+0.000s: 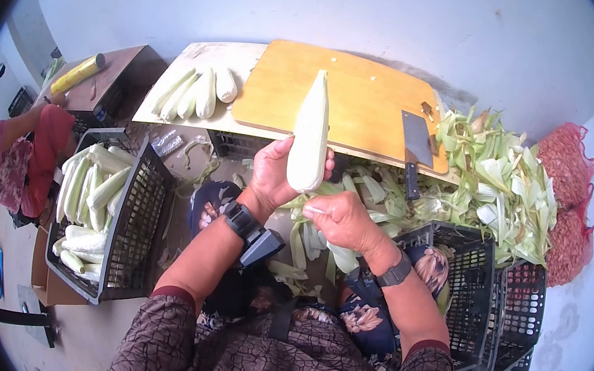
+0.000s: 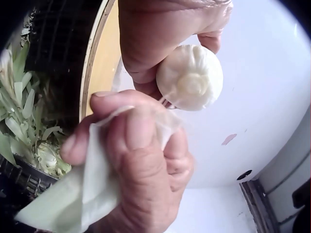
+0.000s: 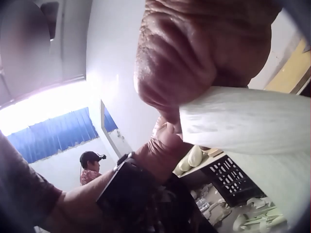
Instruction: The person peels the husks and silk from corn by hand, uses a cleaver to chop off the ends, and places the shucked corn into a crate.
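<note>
My left hand (image 1: 273, 172) grips an ear of corn (image 1: 309, 143) near its thick end, its tip pointing up and away from me. Pale, smooth inner husk still wraps the ear. In the left wrist view the round cut base (image 2: 192, 85) faces the camera. Just below that base, my right hand (image 1: 346, 220) is curled round a loose, pale green husk leaf (image 2: 60, 201). The leaf hangs down from the fist, and in the right wrist view the same husk stretches broad and flat away from the palm.
Ahead stands a table with a yellow cutting board (image 1: 365, 98), a cleaver (image 1: 417, 140) and several ears (image 1: 201, 94). A black crate (image 1: 133, 218) of corn is at left. Husks (image 1: 503, 180) pile up right, beside red mesh sacks (image 1: 566, 205) and stacked crates (image 1: 472, 286). Another person (image 1: 23, 147) sits far left.
</note>
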Tool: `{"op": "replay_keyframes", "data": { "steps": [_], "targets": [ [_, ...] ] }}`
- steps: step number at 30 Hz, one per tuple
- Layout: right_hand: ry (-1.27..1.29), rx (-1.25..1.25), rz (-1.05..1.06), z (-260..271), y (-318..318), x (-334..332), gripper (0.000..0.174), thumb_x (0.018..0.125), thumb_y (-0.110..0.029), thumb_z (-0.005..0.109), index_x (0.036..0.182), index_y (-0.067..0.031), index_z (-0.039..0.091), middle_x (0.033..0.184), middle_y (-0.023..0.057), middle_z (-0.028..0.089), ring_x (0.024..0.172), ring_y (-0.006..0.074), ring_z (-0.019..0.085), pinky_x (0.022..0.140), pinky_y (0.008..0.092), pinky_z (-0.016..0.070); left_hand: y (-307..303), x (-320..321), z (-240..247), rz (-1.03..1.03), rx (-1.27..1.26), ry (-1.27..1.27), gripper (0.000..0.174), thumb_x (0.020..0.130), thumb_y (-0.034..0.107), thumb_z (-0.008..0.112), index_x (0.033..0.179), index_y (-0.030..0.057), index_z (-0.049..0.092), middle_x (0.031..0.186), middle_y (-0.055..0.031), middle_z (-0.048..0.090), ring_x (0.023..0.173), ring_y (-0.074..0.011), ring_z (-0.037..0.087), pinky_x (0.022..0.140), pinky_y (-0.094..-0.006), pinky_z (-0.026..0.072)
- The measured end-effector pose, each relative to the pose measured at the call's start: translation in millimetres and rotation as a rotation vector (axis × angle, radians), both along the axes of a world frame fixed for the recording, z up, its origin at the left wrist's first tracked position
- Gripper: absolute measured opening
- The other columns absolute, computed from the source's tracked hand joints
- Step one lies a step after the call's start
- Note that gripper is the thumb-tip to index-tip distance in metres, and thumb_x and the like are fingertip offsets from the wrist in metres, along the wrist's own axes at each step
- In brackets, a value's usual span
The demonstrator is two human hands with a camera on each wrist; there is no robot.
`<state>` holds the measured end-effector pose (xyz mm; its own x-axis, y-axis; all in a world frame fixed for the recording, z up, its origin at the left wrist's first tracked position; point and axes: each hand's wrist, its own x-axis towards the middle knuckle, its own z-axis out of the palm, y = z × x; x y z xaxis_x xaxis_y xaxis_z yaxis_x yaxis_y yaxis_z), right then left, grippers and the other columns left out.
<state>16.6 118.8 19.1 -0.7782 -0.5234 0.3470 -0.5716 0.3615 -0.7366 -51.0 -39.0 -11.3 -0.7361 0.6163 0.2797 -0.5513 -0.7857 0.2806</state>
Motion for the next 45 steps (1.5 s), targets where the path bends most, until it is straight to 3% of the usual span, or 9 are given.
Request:
{"op": "replay_keyframes", "data": {
  "steps": [5, 11, 14, 15, 19, 35, 41, 43, 45],
  "targets": [
    [-0.060, 0.452, 0.006, 1, 5, -3, 0.024, 0.078, -0.027, 0.064, 0.086, -0.0044, 0.063, 0.065, 0.0118, 0.061, 0.059, 0.0275, 0.059, 0.057, 0.0357, 0.0463, -2, 1, 4, -0.059, 0.036, -0.037, 0.065, 0.080, 0.033, 0.055, 0.130, -0.0017, 0.034, 0.108, -0.0231, 0.050, 0.089, -0.0313, 0.051, 0.083, -0.0417, 0.0429],
    [-0.107, 0.312, -0.367, 1, 11, -9, 0.057, 0.073, -0.046, 0.064, 0.107, -0.0015, 0.055, 0.083, 0.0183, 0.063, 0.072, 0.0296, 0.062, 0.067, 0.0394, 0.0482, 1, 1, -6, 0.187, -0.297, 0.036, 0.044, 0.086, 0.031, 0.047, 0.114, -0.0028, 0.047, 0.103, -0.0193, 0.057, 0.091, -0.0298, 0.058, 0.081, -0.0401, 0.0474],
    [-0.230, 0.075, -0.353, -7, 19, -15, 0.061, 0.075, -0.045, 0.065, 0.111, 0.0027, 0.053, 0.083, 0.0165, 0.063, 0.075, 0.0246, 0.063, 0.069, 0.0348, 0.0489, 3, 1, -5, 0.241, -0.398, 0.075, 0.042, 0.087, 0.029, 0.047, 0.116, -0.0018, 0.046, 0.103, -0.0184, 0.057, 0.091, -0.0282, 0.059, 0.081, -0.0386, 0.0480],
    [-0.345, -0.142, -0.243, -7, 20, -17, 0.055, 0.079, -0.034, 0.065, 0.113, 0.0063, 0.051, 0.088, 0.0137, 0.063, 0.080, 0.0175, 0.062, 0.070, 0.0296, 0.0491, 4, 2, -3, 0.262, -0.420, 0.086, 0.041, 0.087, 0.024, 0.050, 0.119, -0.0017, 0.044, 0.104, -0.0162, 0.058, 0.093, -0.0268, 0.059, 0.082, -0.0372, 0.0483],
    [-0.550, -0.444, -0.146, 6, 21, -19, 0.041, 0.083, -0.017, 0.063, 0.113, 0.0070, 0.050, 0.096, 0.0127, 0.060, 0.087, 0.0134, 0.057, 0.074, 0.0259, 0.0482, 9, 10, 2, 0.320, -0.632, 0.265, 0.049, 0.084, 0.017, 0.056, 0.125, -0.0018, 0.039, 0.109, -0.0135, 0.056, 0.098, -0.0227, 0.057, 0.087, -0.0332, 0.0450],
    [-0.450, -0.397, -0.242, -18, 17, -21, 0.046, 0.075, -0.015, 0.069, 0.112, 0.0025, 0.048, 0.101, 0.0103, 0.058, 0.094, 0.0178, 0.056, 0.081, 0.0307, 0.0459, 25, 14, -14, 0.390, -0.786, 0.419, 0.053, 0.089, 0.014, 0.049, 0.135, -0.0010, 0.029, 0.125, -0.0086, 0.047, 0.112, -0.0151, 0.044, 0.097, -0.0285, 0.0342],
    [-0.197, -0.083, -0.467, -21, 15, -19, 0.044, 0.071, -0.019, 0.073, 0.104, 0.0023, 0.052, 0.089, 0.0115, 0.063, 0.081, 0.0166, 0.061, 0.072, 0.0293, 0.0491, 24, 18, -1, 0.382, -0.958, 0.504, 0.054, 0.089, 0.019, 0.050, 0.135, 0.0009, 0.030, 0.121, -0.0077, 0.049, 0.110, -0.0142, 0.045, 0.093, -0.0292, 0.0375],
    [-0.120, 0.296, -0.713, -3, 6, -9, 0.047, 0.069, -0.025, 0.074, 0.101, 0.0017, 0.054, 0.080, 0.0148, 0.064, 0.075, 0.0228, 0.064, 0.067, 0.0310, 0.0500, 26, 20, 1, 0.345, -0.959, 0.473, 0.054, 0.089, 0.020, 0.051, 0.135, 0.0011, 0.031, 0.118, -0.0075, 0.051, 0.108, -0.0139, 0.046, 0.091, -0.0294, 0.0389],
    [-0.062, 0.361, -0.708, -2, 5, -7, 0.048, 0.068, -0.028, 0.074, 0.100, 0.0009, 0.055, 0.078, 0.0161, 0.064, 0.072, 0.0251, 0.064, 0.065, 0.0321, 0.0502, 29, 18, -4, 0.317, -0.897, 0.421, 0.050, 0.089, 0.021, 0.051, 0.131, 0.0008, 0.035, 0.113, -0.0068, 0.052, 0.103, -0.0137, 0.048, 0.087, -0.0300, 0.0418]
  ]
}}
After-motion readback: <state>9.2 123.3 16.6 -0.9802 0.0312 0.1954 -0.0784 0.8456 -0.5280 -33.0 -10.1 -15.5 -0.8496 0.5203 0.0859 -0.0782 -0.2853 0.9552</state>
